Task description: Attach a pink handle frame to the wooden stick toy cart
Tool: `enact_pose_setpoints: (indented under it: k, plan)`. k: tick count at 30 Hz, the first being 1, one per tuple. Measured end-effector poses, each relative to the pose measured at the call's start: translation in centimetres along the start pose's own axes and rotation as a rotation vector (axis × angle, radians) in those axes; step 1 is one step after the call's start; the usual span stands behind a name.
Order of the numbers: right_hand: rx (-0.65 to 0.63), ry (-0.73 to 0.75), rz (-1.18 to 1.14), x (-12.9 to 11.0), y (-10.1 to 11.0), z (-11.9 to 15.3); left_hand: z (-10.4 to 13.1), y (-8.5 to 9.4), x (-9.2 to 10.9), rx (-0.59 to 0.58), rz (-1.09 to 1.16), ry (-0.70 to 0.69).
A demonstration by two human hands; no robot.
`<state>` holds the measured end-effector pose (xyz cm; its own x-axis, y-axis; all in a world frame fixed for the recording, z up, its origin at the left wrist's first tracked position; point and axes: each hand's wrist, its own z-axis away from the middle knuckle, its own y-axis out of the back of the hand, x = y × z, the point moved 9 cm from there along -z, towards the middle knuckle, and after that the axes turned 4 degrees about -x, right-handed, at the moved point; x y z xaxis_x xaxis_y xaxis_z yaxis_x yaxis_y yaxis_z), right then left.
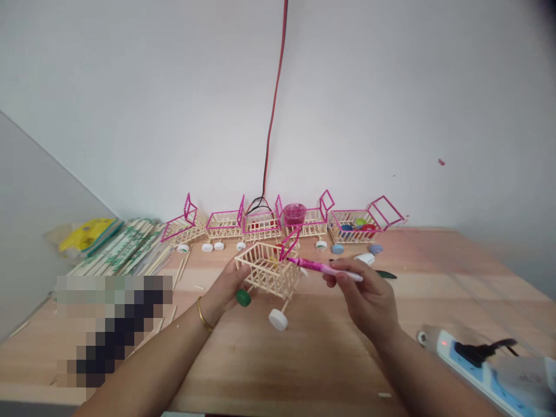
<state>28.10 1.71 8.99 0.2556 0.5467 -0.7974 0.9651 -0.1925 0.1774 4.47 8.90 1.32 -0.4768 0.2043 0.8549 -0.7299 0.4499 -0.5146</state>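
My left hand [229,285] grips the left side of a small cart [269,272] made of thin wooden sticks, holding it above the table. Bottle-cap wheels hang under it, one green [244,297] and one white [278,319] in front. Its handle [290,243] is magenta, while the basket is bare wood. Between the fingers of my right hand [362,289] is a paintbrush [324,268] with a white and magenta handle. The brush tip reaches the base of the cart's handle; whether it touches cannot be made out.
Along the wall stand several similar carts [223,226] with magenta rims and handles. A cup of magenta paint [295,214] is among them. Bundled sticks [117,249] and a yellow packet [89,236] lie at left. A power strip [467,365] with a black plug sits front right.
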Motion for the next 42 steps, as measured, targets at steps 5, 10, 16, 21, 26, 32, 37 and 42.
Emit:
enact_pose_setpoints:
  k: [5, 10, 16, 21, 26, 32, 37, 42]
  plan:
    - [0.045, -0.057, 0.03, 0.4, 0.4, -0.4, 0.0, 0.0, 0.1, 0.012, -0.02, 0.0]
    - [0.057, -0.036, 0.023, 0.0, 0.6, -0.4, 0.1, 0.4, -0.4, 0.026, -0.021, 0.039]
    - [0.051, -0.055, 0.031, 0.3, 0.5, -0.4, 0.0, 0.1, -0.1, 0.003, -0.033, 0.005]
    - [0.077, -0.062, 0.015, 0.5, 0.8, -0.4, 0.1, 0.4, -0.4, 0.022, -0.042, 0.029]
    - [0.054, -0.086, 0.033, 0.8, 0.6, -0.4, 0.1, 0.3, -0.2, 0.011, -0.037, 0.008]
    - [0.063, -0.055, 0.01, 0.3, 0.6, -0.5, 0.0, 0.1, -0.2, -0.007, -0.03, 0.006]
    - [0.083, -0.094, 0.015, 0.7, 0.8, -0.5, 0.1, 0.0, -0.1, -0.008, -0.03, 0.004]
    - [0.033, -0.052, 0.002, 0.5, 0.5, -0.3, 0.1, -0.5, 0.1, -0.03, -0.048, 0.017]
